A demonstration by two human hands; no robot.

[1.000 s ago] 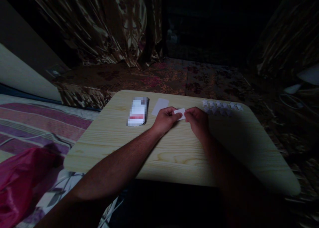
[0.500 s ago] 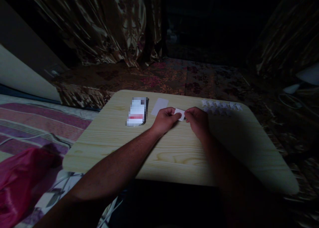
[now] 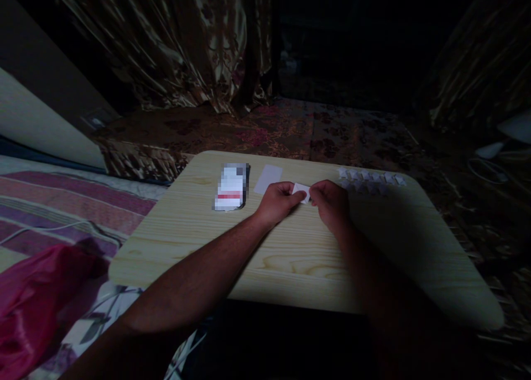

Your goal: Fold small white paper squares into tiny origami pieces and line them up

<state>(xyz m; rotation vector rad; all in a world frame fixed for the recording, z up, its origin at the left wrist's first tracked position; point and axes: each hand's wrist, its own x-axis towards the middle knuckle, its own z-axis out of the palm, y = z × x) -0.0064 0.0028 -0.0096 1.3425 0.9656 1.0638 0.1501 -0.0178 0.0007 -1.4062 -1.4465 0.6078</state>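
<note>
Together, our fingers [image 3: 319,192] pinched a small folded white paper [image 3: 299,188] just right of the frame's middle: our left hand [image 3: 277,204] pressed its thumb over it, while our right hand [image 3: 334,204] nipped its right edge. Near the left hand, a pale rectangular sheet [image 3: 268,179] lay on the wooden surface [image 3: 236,253], with a pixelated, phone-shaped object [image 3: 231,186] left of it. Small white folded pieces [image 3: 365,176] sat in rows toward the right. Shiny curtains [image 3: 224,42] hung above, left of centre.
</note>
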